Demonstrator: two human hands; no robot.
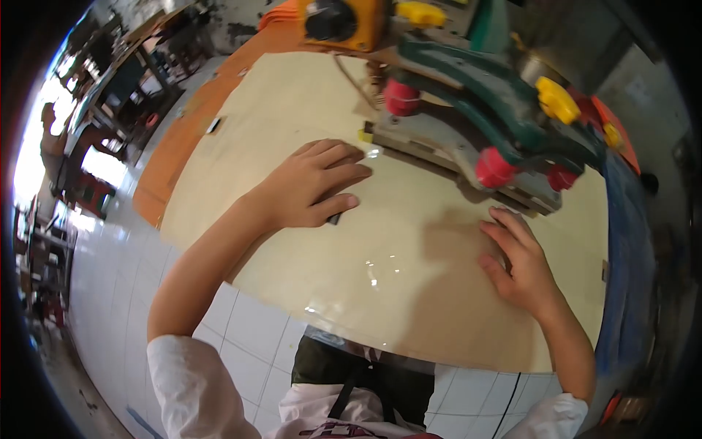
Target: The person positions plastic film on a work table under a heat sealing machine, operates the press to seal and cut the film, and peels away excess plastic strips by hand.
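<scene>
Head camera, single view: head-worn, facing forward and steeply down.
Fisheye field, dark-cornered; looks from close above the near edge of the cream tabletop point(292, 267), tiled floor point(131, 293) at left.

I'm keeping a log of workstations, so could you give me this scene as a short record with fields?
Surface: pale tabletop, with shiny spots
Machine: green-framed machine with red parts and yellow knobs
Left hand: near the machine's left end; grip unclear
Right hand: near its right end, fingers parted, nothing visibly held
Background: a person, far left
Floor: pale tiles
</scene>
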